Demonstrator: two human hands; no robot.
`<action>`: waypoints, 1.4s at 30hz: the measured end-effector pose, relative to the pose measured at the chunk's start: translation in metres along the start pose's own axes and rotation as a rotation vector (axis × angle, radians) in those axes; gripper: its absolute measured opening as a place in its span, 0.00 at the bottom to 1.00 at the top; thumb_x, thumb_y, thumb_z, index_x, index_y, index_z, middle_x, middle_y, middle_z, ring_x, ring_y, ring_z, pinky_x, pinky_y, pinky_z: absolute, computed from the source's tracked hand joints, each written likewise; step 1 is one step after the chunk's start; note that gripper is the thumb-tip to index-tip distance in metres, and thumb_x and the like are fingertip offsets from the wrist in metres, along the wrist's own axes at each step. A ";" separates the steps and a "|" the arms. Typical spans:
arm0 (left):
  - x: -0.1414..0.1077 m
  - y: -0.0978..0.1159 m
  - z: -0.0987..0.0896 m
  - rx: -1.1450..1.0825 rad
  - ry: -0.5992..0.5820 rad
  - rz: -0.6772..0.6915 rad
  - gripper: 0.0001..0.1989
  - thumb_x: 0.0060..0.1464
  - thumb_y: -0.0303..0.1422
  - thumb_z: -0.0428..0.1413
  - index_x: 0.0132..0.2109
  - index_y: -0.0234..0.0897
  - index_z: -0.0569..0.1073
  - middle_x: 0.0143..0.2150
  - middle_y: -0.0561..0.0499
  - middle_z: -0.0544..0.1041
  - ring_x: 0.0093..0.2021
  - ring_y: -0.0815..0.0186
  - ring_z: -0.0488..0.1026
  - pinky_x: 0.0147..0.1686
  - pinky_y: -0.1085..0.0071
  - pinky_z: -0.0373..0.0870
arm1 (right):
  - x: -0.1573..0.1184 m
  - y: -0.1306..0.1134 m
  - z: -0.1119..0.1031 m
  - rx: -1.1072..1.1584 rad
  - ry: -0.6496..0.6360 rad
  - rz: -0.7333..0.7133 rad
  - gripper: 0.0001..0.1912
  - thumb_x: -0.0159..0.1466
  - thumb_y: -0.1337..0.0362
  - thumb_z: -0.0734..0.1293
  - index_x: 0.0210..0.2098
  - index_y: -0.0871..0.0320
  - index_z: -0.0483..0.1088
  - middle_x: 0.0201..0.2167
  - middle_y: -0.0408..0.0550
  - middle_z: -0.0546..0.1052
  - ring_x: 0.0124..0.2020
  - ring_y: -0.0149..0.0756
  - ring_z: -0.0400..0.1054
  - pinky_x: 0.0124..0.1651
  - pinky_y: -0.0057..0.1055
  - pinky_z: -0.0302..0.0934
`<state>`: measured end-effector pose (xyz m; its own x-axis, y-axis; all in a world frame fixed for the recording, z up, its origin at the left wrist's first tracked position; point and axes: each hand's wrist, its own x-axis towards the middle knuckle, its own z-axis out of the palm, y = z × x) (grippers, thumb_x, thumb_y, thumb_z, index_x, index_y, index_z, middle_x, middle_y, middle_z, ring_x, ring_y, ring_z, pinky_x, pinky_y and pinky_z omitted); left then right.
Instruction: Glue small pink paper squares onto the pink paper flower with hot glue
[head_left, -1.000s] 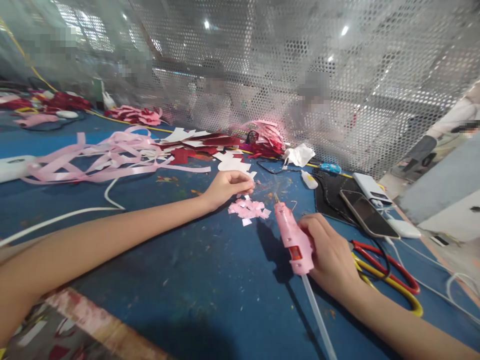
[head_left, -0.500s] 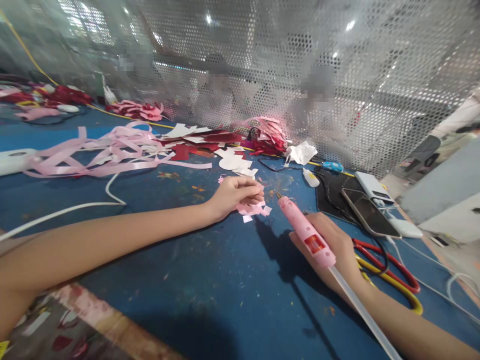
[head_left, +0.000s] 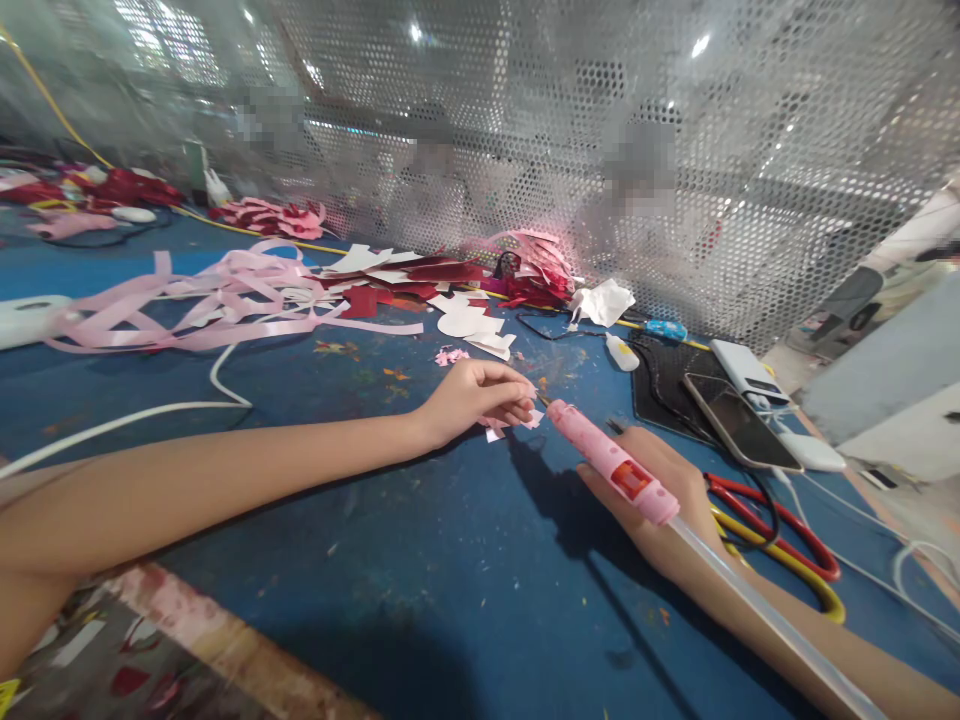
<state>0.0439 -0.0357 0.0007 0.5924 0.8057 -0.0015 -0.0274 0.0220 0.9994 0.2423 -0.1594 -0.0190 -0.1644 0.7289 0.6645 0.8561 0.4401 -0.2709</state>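
My right hand (head_left: 660,470) grips a pink hot glue gun (head_left: 611,460), with a long clear glue stick (head_left: 772,610) sticking out of its rear. The metal nozzle (head_left: 543,398) points at the fingertips of my left hand (head_left: 484,395), very close to them. Between thumb and fingers, my left hand pinches a small pink ribbon piece (head_left: 531,390), mostly hidden. Under that hand, more pink cut pieces (head_left: 495,432) lie on the blue tabletop (head_left: 420,540). A small cluster of pink bits (head_left: 451,356) sits just behind it.
Pink ribbon (head_left: 225,300) is heaped at left. White paper pieces (head_left: 469,320) and red bundles (head_left: 536,275) line the back, before a perforated metal screen (head_left: 510,130). At right are a phone (head_left: 739,420), a power bank (head_left: 746,370) and red-and-yellow-handled scissors (head_left: 787,540).
My left hand has shifted slightly right and lifted off the pink pieces, uncovering the cluster behind. The glue gun has tilted left, bringing its nozzle to the left fingertips.
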 end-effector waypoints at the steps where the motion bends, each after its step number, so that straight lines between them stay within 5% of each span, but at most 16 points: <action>1: 0.000 0.000 0.000 -0.003 -0.010 0.003 0.06 0.48 0.31 0.59 0.32 0.31 0.76 0.28 0.48 0.80 0.28 0.69 0.78 0.25 0.80 0.71 | 0.000 0.000 0.000 -0.009 -0.004 0.001 0.13 0.62 0.60 0.65 0.23 0.55 0.59 0.19 0.38 0.63 0.21 0.27 0.58 0.25 0.25 0.52; 27: -0.001 0.001 0.001 0.059 0.002 0.002 0.08 0.49 0.33 0.59 0.33 0.31 0.77 0.28 0.47 0.80 0.26 0.71 0.76 0.23 0.81 0.69 | -0.004 0.004 0.004 -0.074 -0.043 0.162 0.15 0.62 0.57 0.63 0.23 0.55 0.57 0.21 0.39 0.63 0.22 0.29 0.57 0.27 0.28 0.48; 34: -0.003 0.001 0.001 0.070 0.040 0.041 0.08 0.49 0.33 0.59 0.34 0.31 0.77 0.29 0.47 0.80 0.28 0.69 0.78 0.24 0.80 0.70 | -0.002 0.014 0.008 -0.260 -0.030 0.200 0.11 0.59 0.58 0.63 0.39 0.55 0.64 0.33 0.49 0.71 0.34 0.42 0.60 0.34 0.36 0.54; 39: -0.006 0.001 0.002 0.120 0.001 0.130 0.08 0.51 0.32 0.59 0.35 0.31 0.78 0.30 0.47 0.80 0.29 0.69 0.78 0.27 0.79 0.73 | 0.000 0.009 0.004 -0.113 0.006 0.159 0.20 0.51 0.71 0.62 0.44 0.57 0.61 0.43 0.54 0.68 0.45 0.47 0.61 0.45 0.44 0.59; 42: -0.010 0.000 0.005 0.125 -0.073 0.183 0.08 0.51 0.32 0.59 0.37 0.32 0.78 0.29 0.49 0.80 0.28 0.69 0.77 0.29 0.77 0.75 | -0.001 0.004 0.001 0.061 0.034 0.077 0.15 0.55 0.73 0.61 0.41 0.55 0.62 0.40 0.50 0.70 0.43 0.41 0.65 0.44 0.39 0.62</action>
<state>0.0420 -0.0469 0.0010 0.6435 0.7445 0.1777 -0.0425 -0.1971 0.9795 0.2454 -0.1574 -0.0216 -0.0817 0.7444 0.6627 0.8343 0.4149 -0.3631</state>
